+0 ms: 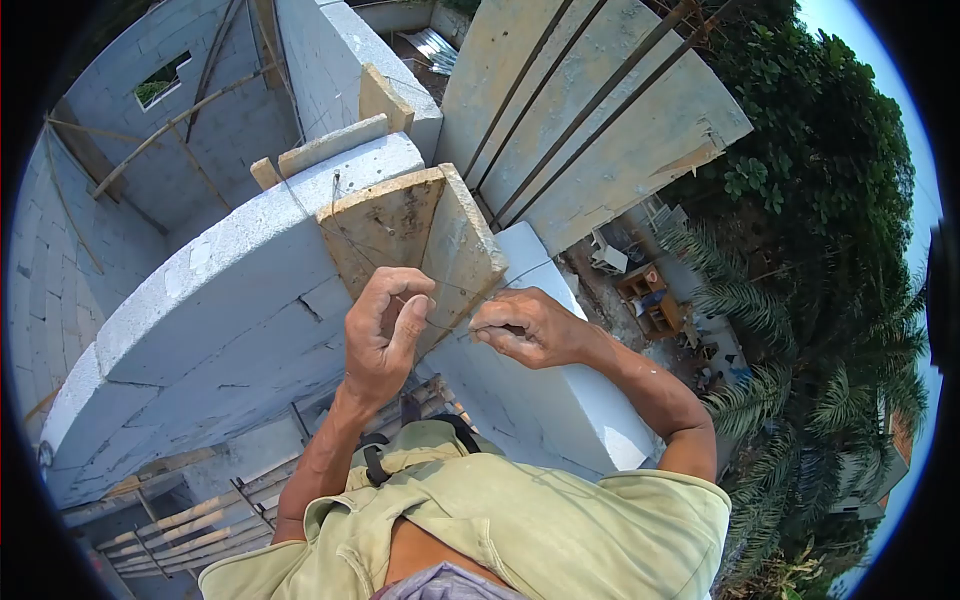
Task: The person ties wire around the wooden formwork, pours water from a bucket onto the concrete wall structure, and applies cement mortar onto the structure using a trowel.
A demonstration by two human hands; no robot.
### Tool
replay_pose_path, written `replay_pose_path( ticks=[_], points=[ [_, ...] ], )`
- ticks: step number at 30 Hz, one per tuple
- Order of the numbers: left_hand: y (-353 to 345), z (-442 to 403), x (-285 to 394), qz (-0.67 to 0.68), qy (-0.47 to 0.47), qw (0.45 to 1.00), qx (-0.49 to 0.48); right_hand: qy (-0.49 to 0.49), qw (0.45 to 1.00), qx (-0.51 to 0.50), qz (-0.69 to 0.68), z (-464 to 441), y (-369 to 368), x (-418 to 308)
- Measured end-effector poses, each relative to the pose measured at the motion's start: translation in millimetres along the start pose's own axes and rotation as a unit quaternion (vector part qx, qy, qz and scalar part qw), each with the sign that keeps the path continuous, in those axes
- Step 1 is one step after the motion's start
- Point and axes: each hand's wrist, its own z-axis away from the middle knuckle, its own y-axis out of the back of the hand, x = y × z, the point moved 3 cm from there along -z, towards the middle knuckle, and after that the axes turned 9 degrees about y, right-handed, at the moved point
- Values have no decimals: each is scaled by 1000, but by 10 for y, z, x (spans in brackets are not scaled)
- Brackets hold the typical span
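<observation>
Filling six o'clock, a pale green shirt point(540, 510) sits nearest, and above it here are both bare hands! The right hand point(530, 328) has thumb and fingertips pressed together, pinching thin wire point(530, 271) that runs off toward two o'clock over the block edge. Across the gap at nine o'clock from it, the left hand point(390, 325) is curled, thumb tip close to forefinger; whether wire is trapped there, I cannot tell.

Now the key relation: the wooden boards point(467, 240) stand at eleven o'clock from the right hand, long axis tilting toward one o'clock, and their near corner is just beside that hand's knuckles, so the right is the nearer of the two to that corner. Another fine strand slants over the boards' face.

Further out, block walls: a curved wall point(230, 260) sweeping toward eight, a straight wall point(560, 390) toward five. Bamboo poles point(215, 525) lie low at eight. Beyond, steel bars point(590, 95) rise at one before a grey panel point(630, 130), with trees point(820, 150) at two. Lettering? No brand, label or writing readable anywhere.
</observation>
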Motion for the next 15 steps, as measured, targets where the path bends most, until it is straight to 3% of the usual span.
replay_pose_path(
  ticks=[1,2,3,5,7,8,12,15],
  points=[
    [97,21,-51,-6,0,1000,3,-4,1000,7,-14,8,4,5],
    [158,58,-3,-134,-156,979,-10,-6,999,14,-29,2,12,18],
    [197,129,15,-257,-304,917,-24,0,999,15,-33,-10,23,27],
    [288,222,-103,-269,-304,913,-39,-13,999,15,-35,5,18,36],
    [310,272,-190,-263,-306,915,14,-11,998,26,-53,5,20,61],
    [301,275,-255,-237,-264,935,29,-9,997,35,-67,7,31,64],
    [223,313,-142,-282,-323,903,-5,-46,995,36,-79,12,64,50],
    [86,380,-79,-255,-310,915,-32,-17,995,44,-87,46,48,75]
  ],
)
